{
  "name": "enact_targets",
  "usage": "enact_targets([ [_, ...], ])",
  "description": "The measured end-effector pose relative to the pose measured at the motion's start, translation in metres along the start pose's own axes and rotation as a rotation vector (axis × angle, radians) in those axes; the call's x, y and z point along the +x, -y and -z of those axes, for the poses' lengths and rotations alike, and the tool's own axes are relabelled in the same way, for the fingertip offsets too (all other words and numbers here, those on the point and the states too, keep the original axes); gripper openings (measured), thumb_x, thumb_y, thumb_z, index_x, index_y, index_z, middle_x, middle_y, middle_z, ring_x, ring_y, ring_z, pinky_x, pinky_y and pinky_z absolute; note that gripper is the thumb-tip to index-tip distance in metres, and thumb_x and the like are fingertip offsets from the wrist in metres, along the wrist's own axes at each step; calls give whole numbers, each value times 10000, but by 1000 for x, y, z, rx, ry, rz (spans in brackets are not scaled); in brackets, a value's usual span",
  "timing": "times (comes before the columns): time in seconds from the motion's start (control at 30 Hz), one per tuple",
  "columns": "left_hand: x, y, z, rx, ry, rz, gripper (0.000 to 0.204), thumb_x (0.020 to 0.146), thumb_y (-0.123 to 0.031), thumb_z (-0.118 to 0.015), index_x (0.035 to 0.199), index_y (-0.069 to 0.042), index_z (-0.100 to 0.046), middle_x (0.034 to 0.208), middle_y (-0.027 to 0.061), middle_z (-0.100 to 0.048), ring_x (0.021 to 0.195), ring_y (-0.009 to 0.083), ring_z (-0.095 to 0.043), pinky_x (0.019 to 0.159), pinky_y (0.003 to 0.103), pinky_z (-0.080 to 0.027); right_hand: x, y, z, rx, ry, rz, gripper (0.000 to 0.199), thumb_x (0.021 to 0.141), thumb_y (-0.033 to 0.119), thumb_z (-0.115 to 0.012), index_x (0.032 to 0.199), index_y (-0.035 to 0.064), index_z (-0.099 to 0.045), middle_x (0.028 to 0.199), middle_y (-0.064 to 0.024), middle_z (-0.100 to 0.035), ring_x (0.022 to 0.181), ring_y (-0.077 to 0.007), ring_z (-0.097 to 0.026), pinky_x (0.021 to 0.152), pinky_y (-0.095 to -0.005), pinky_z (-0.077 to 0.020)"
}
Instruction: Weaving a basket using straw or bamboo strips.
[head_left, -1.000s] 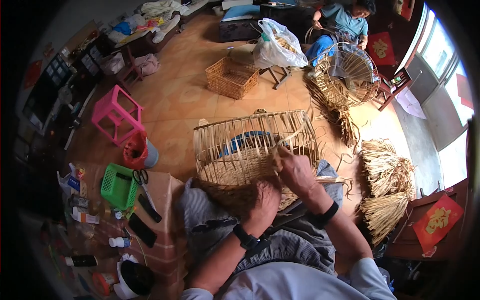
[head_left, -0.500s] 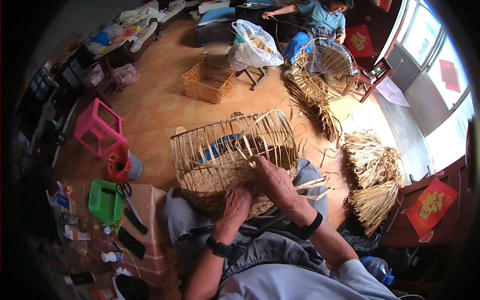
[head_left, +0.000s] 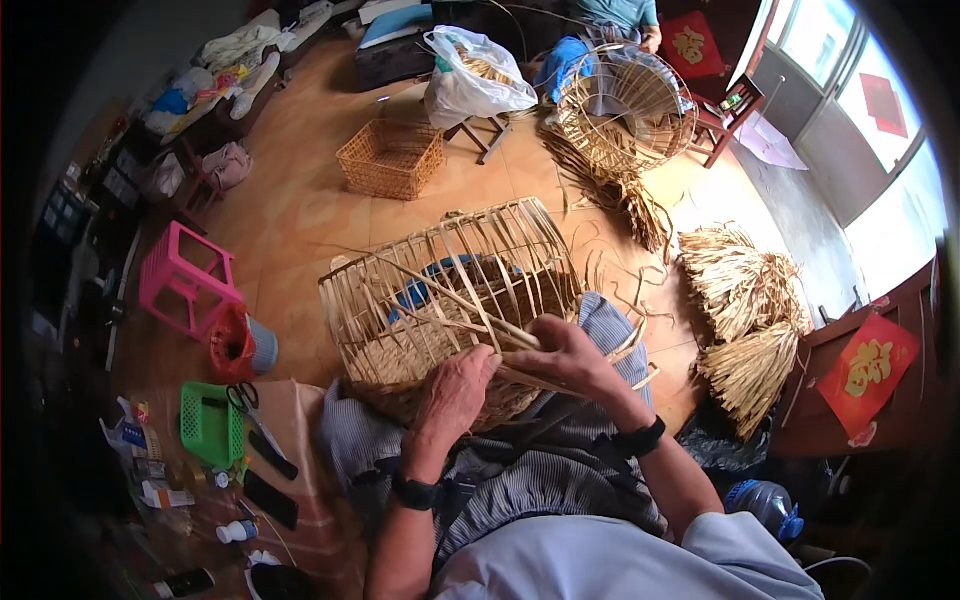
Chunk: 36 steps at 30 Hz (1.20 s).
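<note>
Across my lap lies a partly woven straw basket (head_left: pixel 385 352), with a dense woven side near me and open upright stakes beyond. My left hand (head_left: pixel 452 392) presses at its near side, fingertips closed around a straw strand. Close to its right, my right hand (head_left: pixel 568 358) has thumb and fingers closed on a straw strand (head_left: pixel 450 298) that slants up leftward across the stakes. Loose strand ends stick out to the right of that hand. Something blue (head_left: pixel 412 294) shows through the stakes.
Straw bundles (head_left: pixel 745 290) lie on the floor at right. At left stand a pink stool (head_left: pixel 190 275), a bin with a red bag (head_left: pixel 232 340), and a table holding scissors (head_left: pixel 243 400) and a green basket (head_left: pixel 208 422). Ahead, another person (head_left: pixel 620 12) sits behind a round basket frame (head_left: pixel 630 110).
My hands have moved apart; the right shifted rightward and now holds a strand slanting across the stakes. The view has shifted, and the other person's head has left the picture.
</note>
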<state>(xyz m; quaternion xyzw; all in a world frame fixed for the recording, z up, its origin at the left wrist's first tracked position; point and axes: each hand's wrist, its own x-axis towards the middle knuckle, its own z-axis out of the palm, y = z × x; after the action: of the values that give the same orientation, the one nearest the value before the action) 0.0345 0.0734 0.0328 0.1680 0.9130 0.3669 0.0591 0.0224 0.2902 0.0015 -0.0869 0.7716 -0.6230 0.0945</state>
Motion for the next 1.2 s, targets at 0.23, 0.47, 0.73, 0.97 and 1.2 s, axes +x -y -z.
enact_targets([
  [0.23,4,-1,-14,78,-17,93,301,1053,-328,-528,1007,-36,-583,843,235,-634,833,453,-634,715,521,-478,-2,1,16,471,-74,-326,460,1014,423,-635,984,-35,-668,707,-33,-637,608,-119,-566,565,-308,-464],
  [0.47,2,9,-19,103,-62,62,249,1033,-307,-569,1001,-63,-604,841,189,-661,821,413,-654,700,494,-489,-4,20,3,-269,41,-246,444,1007,370,-633,787,-7,-714,604,-50,-639,533,-115,-537,501,-311,-440],
  [0.73,4,8,-20,88,-110,49,231,1028,-294,-578,987,-70,-616,773,174,-643,758,388,-656,675,469,-487,-14,-31,36,428,-323,-79,329,1037,281,-597,790,69,-643,637,10,-607,490,-73,-493,477,-244,-344],
  [0.97,4,7,-22,18,-140,62,243,1022,-294,-589,961,-64,-643,748,173,-629,739,384,-653,662,468,-486,-36,-24,75,615,-219,-288,278,1066,297,-543,975,67,-671,684,-13,-655,463,-68,-384,459,-267,-364],
  [1.2,2,7,-13,41,-60,72,188,1029,-222,-580,1037,-49,-654,794,200,-644,753,393,-662,662,477,-494,-61,-74,127,790,-504,-264,425,1085,429,-514,999,34,-643,768,-74,-654,550,-139,-579,537,-242,-466],
])
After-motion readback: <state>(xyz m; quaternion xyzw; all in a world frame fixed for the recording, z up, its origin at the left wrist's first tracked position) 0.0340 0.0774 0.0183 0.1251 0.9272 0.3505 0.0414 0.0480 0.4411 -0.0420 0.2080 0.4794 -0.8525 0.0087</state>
